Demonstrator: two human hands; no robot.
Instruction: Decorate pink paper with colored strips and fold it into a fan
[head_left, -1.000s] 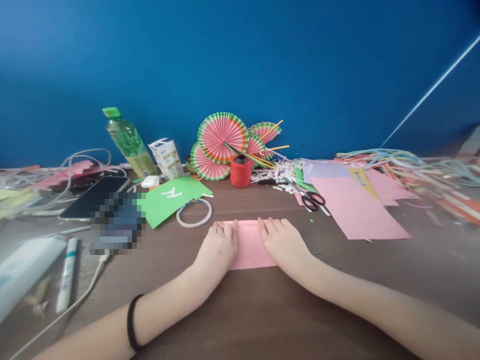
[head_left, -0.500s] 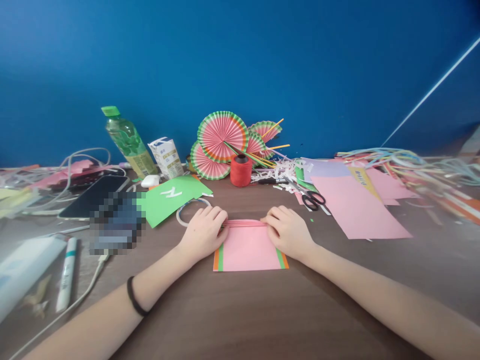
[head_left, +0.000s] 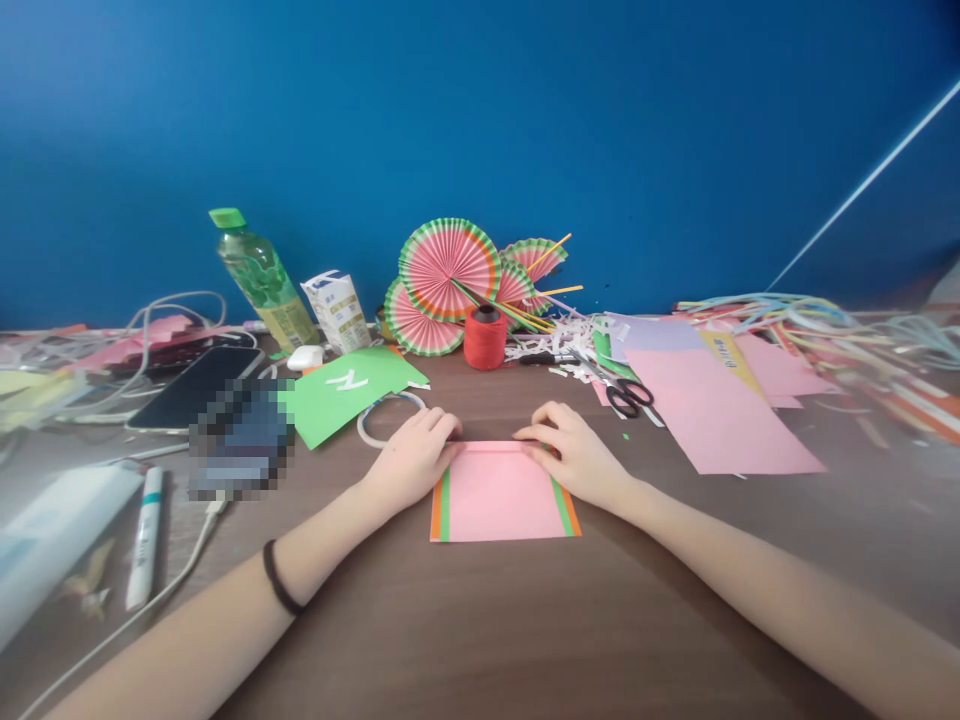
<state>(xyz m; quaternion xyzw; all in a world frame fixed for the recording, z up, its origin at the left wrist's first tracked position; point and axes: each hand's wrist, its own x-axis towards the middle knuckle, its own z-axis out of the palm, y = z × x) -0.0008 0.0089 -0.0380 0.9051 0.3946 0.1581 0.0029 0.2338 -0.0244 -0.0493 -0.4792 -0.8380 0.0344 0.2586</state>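
A pink sheet of paper (head_left: 504, 495) with green and orange stripes down both sides lies on the brown table in front of me. Its far edge is folded over into a narrow strip. My left hand (head_left: 420, 450) is closed on the far left corner, fingers curled over the fold. At the far right corner, my right hand (head_left: 574, 455) pinches the same fold, with its index finger reaching along the strip. The thumbs are partly hidden.
Behind stand pleated paper fans (head_left: 450, 270) and a red thread spool (head_left: 484, 338). Scissors (head_left: 628, 397) and pink sheets (head_left: 712, 410) lie right. At left are green paper (head_left: 352, 390), a bottle (head_left: 266, 285), a carton (head_left: 337, 312), a phone (head_left: 196, 388) and a marker (head_left: 145, 540).
The stacked pleats at the paper's far edge now show as one flat, narrow fold. My right hand's fingers have shifted slightly left and spread a little. The view has moved slightly.
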